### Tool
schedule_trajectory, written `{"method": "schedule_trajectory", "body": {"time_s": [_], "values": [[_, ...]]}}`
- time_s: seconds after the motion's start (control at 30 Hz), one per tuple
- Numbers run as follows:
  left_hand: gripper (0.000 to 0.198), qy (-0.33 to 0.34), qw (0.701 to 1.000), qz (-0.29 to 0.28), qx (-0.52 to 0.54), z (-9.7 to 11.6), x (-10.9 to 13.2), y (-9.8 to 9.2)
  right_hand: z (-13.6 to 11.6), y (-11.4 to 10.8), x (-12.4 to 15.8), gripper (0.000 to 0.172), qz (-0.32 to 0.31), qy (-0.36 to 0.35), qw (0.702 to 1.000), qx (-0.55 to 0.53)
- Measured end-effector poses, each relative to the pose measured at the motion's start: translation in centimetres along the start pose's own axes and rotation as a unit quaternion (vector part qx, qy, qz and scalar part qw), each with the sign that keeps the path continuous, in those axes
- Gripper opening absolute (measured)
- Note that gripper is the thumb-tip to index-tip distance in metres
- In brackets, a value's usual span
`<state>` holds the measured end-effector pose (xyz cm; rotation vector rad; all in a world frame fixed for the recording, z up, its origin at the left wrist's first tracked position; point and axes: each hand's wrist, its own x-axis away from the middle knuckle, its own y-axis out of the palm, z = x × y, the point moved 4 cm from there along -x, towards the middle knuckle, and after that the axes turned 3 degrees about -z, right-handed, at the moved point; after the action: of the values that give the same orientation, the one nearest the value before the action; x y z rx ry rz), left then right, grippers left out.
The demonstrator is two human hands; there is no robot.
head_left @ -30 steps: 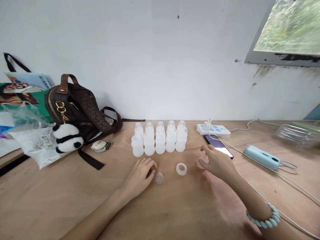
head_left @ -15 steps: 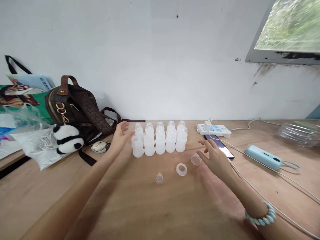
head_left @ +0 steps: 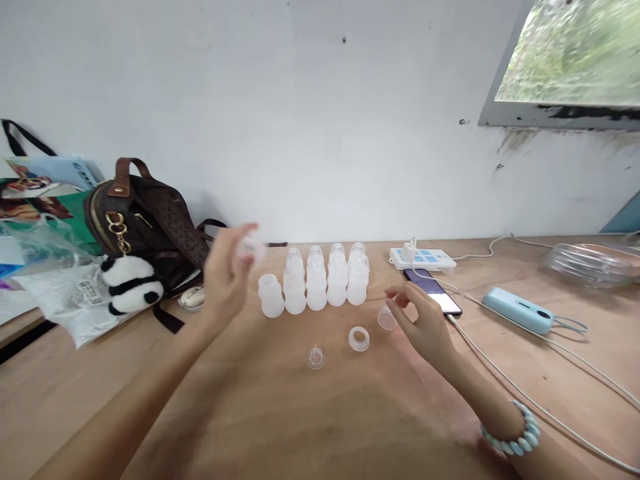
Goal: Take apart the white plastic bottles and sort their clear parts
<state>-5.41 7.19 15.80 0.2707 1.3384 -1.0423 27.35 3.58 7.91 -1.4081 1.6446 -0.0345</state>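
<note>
My left hand [head_left: 227, 277] is raised left of the bottles, closed on a baby bottle [head_left: 251, 249] whose clear top shows, blurred by motion. Just below it stands an uncapped white bottle [head_left: 271, 297] with an open neck. Capped baby bottles [head_left: 316, 290] stand to its right in two rows. My right hand [head_left: 420, 317] hovers beside a clear dome cap [head_left: 386, 319], fingers curved and apart, with nothing visible between them. A white collar ring [head_left: 359, 339] and a clear nipple [head_left: 315, 358] lie separately on the table in front of the bottles.
On the left are a brown backpack [head_left: 150, 227] with a panda plush [head_left: 131, 285], a plastic bag [head_left: 65, 293] and a mouse [head_left: 192, 298]. A power strip [head_left: 425, 259], phone [head_left: 434, 293], cables, blue power bank [head_left: 519, 310] and clear plastic containers [head_left: 590, 263] lie on the right.
My left hand has taken the back-left bottle out of the group and moved it up and left. The right hand stays by the dome cap. The view has shifted slightly.
</note>
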Motion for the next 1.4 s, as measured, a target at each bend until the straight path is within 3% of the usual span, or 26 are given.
{"method": "schedule_trajectory", "body": {"time_s": [0.07, 0.17, 0.23, 0.37, 0.47, 0.53, 0.63, 0.77, 0.83, 0.93, 0.97, 1.0, 1.03, 1.07, 1.13, 1.2, 1.23, 1.3, 1.4], "values": [[0.052, 0.093, 0.975, -0.192, -0.059, 3.9, 1.7, 2.1, -1.1, 1.2, 0.8, 0.02, -0.065, 0.021, 0.993, -0.1], [0.058, 0.181, 0.91, -0.352, -0.121, 8.7, 4.8, 5.4, -3.3, 3.4, 2.5, 0.032, -0.196, 0.032, 0.949, -0.245], [0.057, 0.2, 0.892, -0.385, -0.13, 10.7, 6.1, 7.0, -4.3, 4.3, 3.4, 0.032, -0.222, 0.028, 0.933, -0.28], [0.051, 0.227, 0.881, -0.395, -0.128, 12.0, 7.4, 8.3, -4.2, 4.5, 3.9, 0.017, -0.164, 0.063, 0.948, -0.264], [0.033, 0.181, 0.89, -0.38, -0.177, 10.9, 7.2, 8.0, -3.4, 3.9, 3.4, 0.018, -0.156, 0.076, 0.956, -0.237], [0.029, 0.14, 0.885, -0.402, -0.187, 10.3, 7.2, 7.4, -3.2, 3.5, 3.0, 0.022, -0.175, 0.072, 0.956, -0.224], [0.022, 0.058, 0.877, -0.463, -0.11, 10.5, 7.2, 6.3, -3.6, 3.1, 2.7, 0.029, -0.207, 0.038, 0.954, -0.215], [0.023, -0.143, 0.845, -0.514, 0.041, 10.7, 7.0, 4.7, -4.8, 2.9, 2.8, 0.044, -0.229, -0.026, 0.948, -0.22], [0.026, -0.264, 0.781, -0.546, 0.146, 10.5, 7.4, 4.4, -5.4, 2.9, 2.9, 0.05, -0.24, -0.056, 0.943, -0.222], [0.027, -0.405, 0.595, -0.603, 0.343, 10.7, 9.0, 4.9, -5.8, 2.7, 3.0, 0.056, -0.235, -0.085, 0.94, -0.231], [0.029, -0.43, 0.544, -0.607, 0.389, 11.0, 9.5, 5.0, -5.8, 2.6, 3.0, 0.055, -0.225, -0.087, 0.942, -0.235], [0.031, -0.442, 0.519, -0.603, 0.414, 11.1, 9.9, 5.2, -5.8, 2.5, 2.9, 0.054, -0.212, -0.084, 0.944, -0.239], [0.033, -0.443, 0.532, -0.593, 0.412, 11.2, 10.1, 5.4, -5.7, 2.4, 2.9, 0.051, -0.199, -0.076, 0.947, -0.242], [0.034, -0.429, 0.578, -0.578, 0.383, 11.2, 10.2, 5.6, -5.6, 2.4, 2.8, 0.049, -0.187, -0.063, 0.95, -0.241], [0.031, -0.357, 0.716, -0.544, 0.251, 11.3, 9.8, 5.7, -5.2, 2.6, 2.8, 0.046, -0.171, -0.032, 0.956, -0.237], [0.025, -0.244, 0.817, -0.516, 0.087, 11.9, 9.1, 5.7, -4.7, 3.0, 2.8, 0.045, -0.159, -0.002, 0.961, -0.226], [0.023, -0.189, 0.841, -0.507, 0.018, 12.2, 8.9, 5.8, -4.3, 3.2, 2.8, 0.045, -0.152, 0.01, 0.965, -0.215], [0.025, -0.107, 0.856, -0.501, -0.075, 12.6, 8.8, 6.1, -3.2, 3.1, 2.4, 0.046, -0.113, 0.041, 0.975, -0.188], [0.027, -0.086, 0.858, -0.492, -0.122, 11.9, 9.0, 6.0, -0.4, 1.1, 1.1, 0.049, 0.036, 0.105, 0.984, -0.137]]}}
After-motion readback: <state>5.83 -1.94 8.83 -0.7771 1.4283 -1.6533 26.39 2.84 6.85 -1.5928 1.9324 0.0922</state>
